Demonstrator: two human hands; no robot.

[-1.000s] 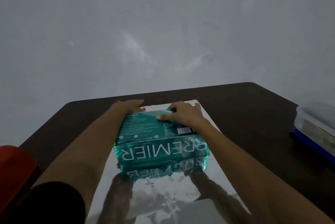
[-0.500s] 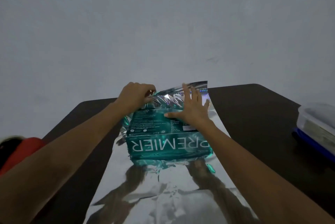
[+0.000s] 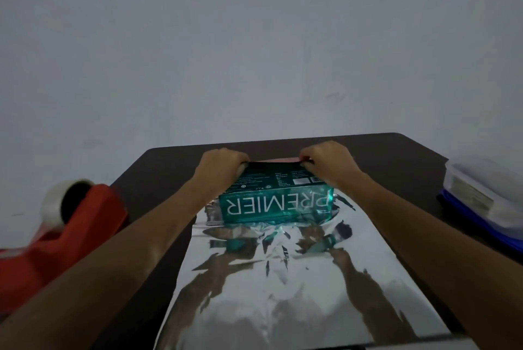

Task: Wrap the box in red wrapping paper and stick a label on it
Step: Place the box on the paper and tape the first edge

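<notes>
Two hands, arms stretched forward: left hand (image 3: 220, 164) and right hand (image 3: 328, 161), fingers curled, each pinching the wrapping paper's (image 3: 283, 293) far edge over the box's far corners.
One teal box (image 3: 271, 197), lying on the paper, mid-table (image 3: 396, 151).
One red tape dispenser (image 3: 79, 216), left.
One lidded container (image 3: 481, 194), right.

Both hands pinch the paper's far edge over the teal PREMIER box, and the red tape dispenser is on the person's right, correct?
No: the head view shows the red tape dispenser on the person's left, not right. The rest holds: the left hand and right hand pinch the wrapping paper at its far edge over the teal PREMIER box.
</notes>
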